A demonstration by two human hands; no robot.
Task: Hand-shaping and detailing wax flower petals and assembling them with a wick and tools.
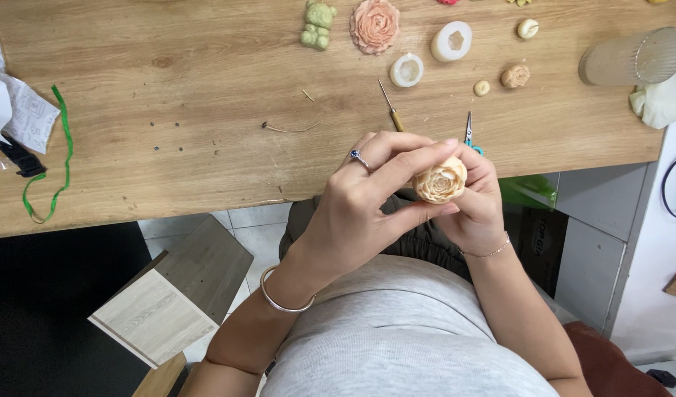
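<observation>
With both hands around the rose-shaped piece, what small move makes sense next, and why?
Probably a slight turn of the rose between the fingers to bring another side into view. Both the left hand and right hand grip it just off the table edge, petals up, and neither hand holds a tool: the pick and scissors lie on the table beyond.

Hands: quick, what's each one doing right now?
Left hand: closed on the rose, fingers over its top.
Right hand: closed on the rose, cupping it from behind.
</observation>
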